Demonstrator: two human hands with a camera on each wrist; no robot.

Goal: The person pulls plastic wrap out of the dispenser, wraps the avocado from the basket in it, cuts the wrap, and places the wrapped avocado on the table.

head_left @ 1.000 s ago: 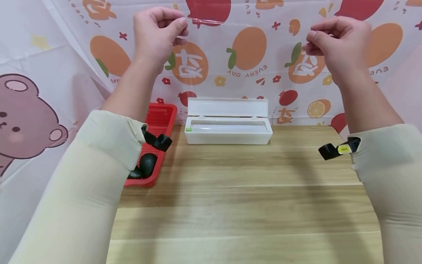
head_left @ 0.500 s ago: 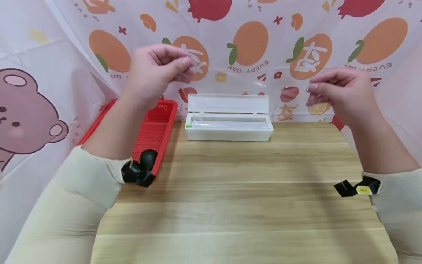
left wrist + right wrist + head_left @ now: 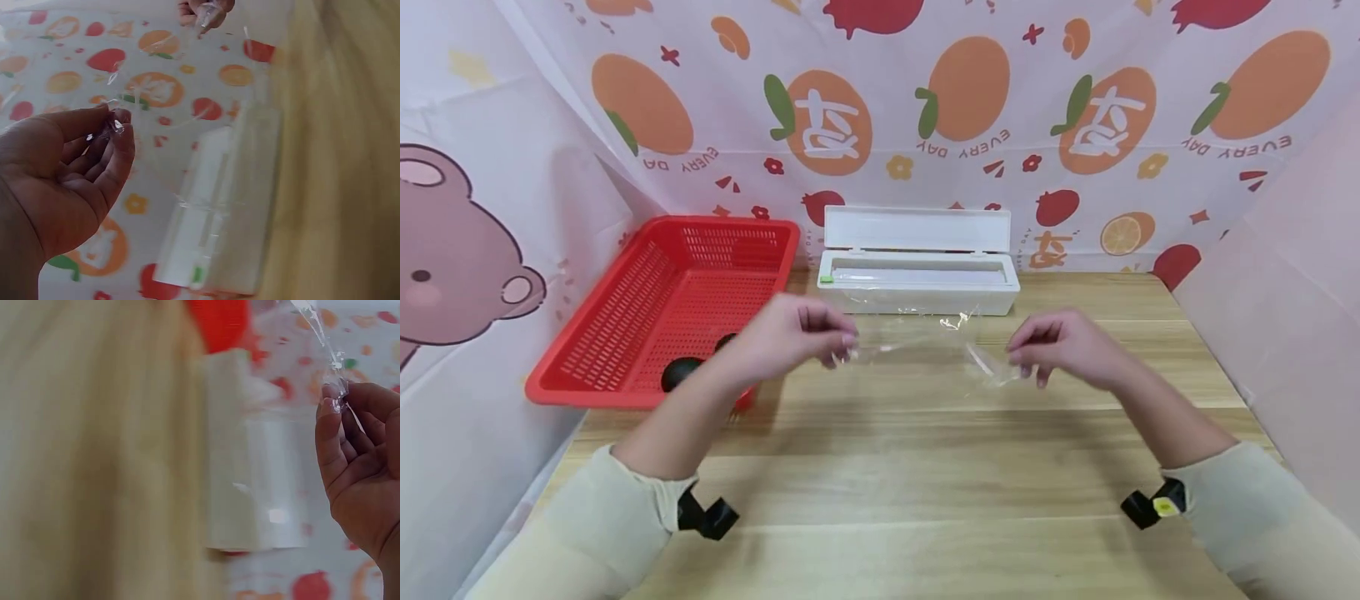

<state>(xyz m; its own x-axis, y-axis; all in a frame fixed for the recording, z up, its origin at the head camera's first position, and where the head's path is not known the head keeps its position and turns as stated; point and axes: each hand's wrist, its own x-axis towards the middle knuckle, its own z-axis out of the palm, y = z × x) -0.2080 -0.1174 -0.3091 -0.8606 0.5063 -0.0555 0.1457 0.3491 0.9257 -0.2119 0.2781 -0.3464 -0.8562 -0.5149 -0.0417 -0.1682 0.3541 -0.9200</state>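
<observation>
A clear sheet of cling film [image 3: 917, 337] stretches between my two hands over the table, its shiny creases catching the light. My left hand [image 3: 801, 337] pinches one corner between thumb and fingers; the bunched film shows at its fingertips in the left wrist view. At the other side my right hand [image 3: 1067, 343] pinches the opposite corner, where the film [image 3: 337, 394] gathers into a twist. Behind the sheet stands a white cling film box [image 3: 917, 296] with its lid [image 3: 917, 227] raised, a roll inside and a green slider [image 3: 827, 280] at the left end.
A red plastic basket [image 3: 598, 329] stands at the left of the wooden table [image 3: 880, 492], with dark rounded objects [image 3: 681, 372] in it, partly hidden by my left forearm. A fruit-print cloth [image 3: 895, 108] hangs behind the table.
Both hands have come down from high in front of the cloth to low over the table, bringing the film with them. More of the red basket shows. The box has stayed in place.
</observation>
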